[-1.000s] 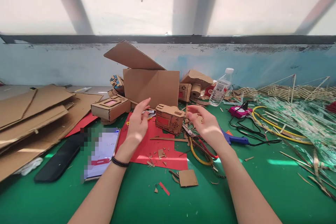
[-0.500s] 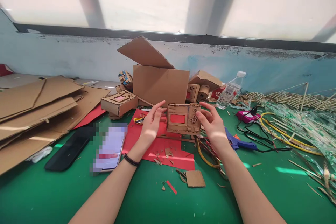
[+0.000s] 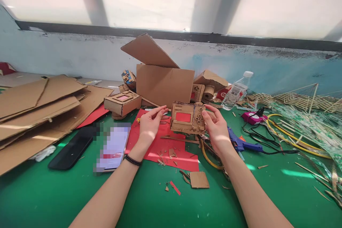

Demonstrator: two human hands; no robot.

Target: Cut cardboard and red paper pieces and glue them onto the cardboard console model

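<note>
My right hand [image 3: 217, 130] is closed on the right end of a small cardboard console model [image 3: 188, 117] with a red window and several round buttons, held upright just above a red paper sheet [image 3: 162, 146]. My left hand [image 3: 151, 124] hovers beside the model's left edge with its fingers stretched out towards it, a narrow gap showing between them. A black band sits on that wrist.
A green mat [image 3: 149, 203] carries a lit phone [image 3: 113, 146], a black phone [image 3: 71, 148], scissors [image 3: 208, 155], a blue glue gun [image 3: 242, 145], a cardboard square [image 3: 199, 180] and scraps. Behind stand an open cardboard box [image 3: 164, 83], another cardboard model [image 3: 123, 102], a water bottle [image 3: 236, 91]. Cardboard sheets [image 3: 34, 110] lie left, sticks and plastic [image 3: 307, 114] right.
The model was lifted off the red sheet and turned to face me with both hands. Since then my left hand has drawn slightly off its left edge; my right hand keeps hold.
</note>
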